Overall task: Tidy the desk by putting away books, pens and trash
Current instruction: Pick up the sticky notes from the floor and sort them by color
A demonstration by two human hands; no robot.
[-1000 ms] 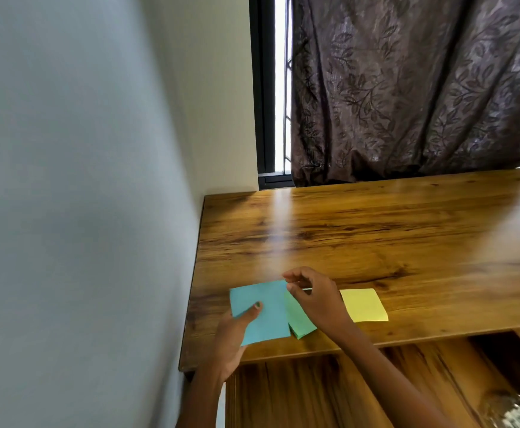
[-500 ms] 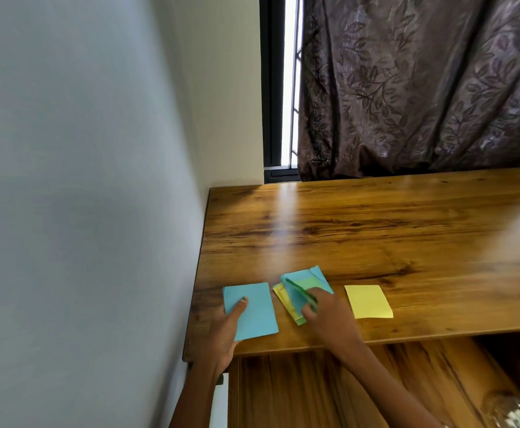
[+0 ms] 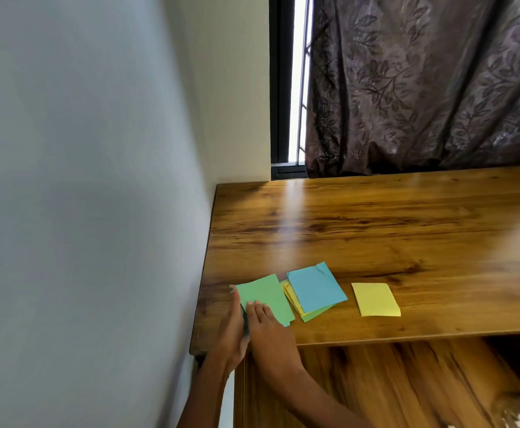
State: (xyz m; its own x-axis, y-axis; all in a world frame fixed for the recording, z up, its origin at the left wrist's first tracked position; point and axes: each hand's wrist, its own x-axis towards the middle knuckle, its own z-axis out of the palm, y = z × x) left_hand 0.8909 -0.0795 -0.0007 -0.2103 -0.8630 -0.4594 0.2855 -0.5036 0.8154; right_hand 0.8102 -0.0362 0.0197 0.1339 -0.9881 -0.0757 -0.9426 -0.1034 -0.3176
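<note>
A green paper sheet (image 3: 264, 296) lies on top of a blue one near the front left corner of the wooden desk (image 3: 376, 230). My left hand (image 3: 232, 332) lies along the sheet's left edge with straight fingers. My right hand (image 3: 268, 332) presses its fingertips flat on the sheet's near end. To the right sits a small stack with a blue sheet (image 3: 315, 288) on top of yellow and green ones. A single yellow sheet (image 3: 375, 299) lies further right.
A white wall (image 3: 82, 211) runs close along the desk's left side. A dark patterned curtain (image 3: 422, 88) and a window frame (image 3: 280, 88) stand behind the desk. A lower wooden shelf (image 3: 391, 384) shows under the front edge.
My right hand has moved left from the middle stack and laid a green sheet on the blue sheet by my left hand. The stack now shows a blue sheet on top.
</note>
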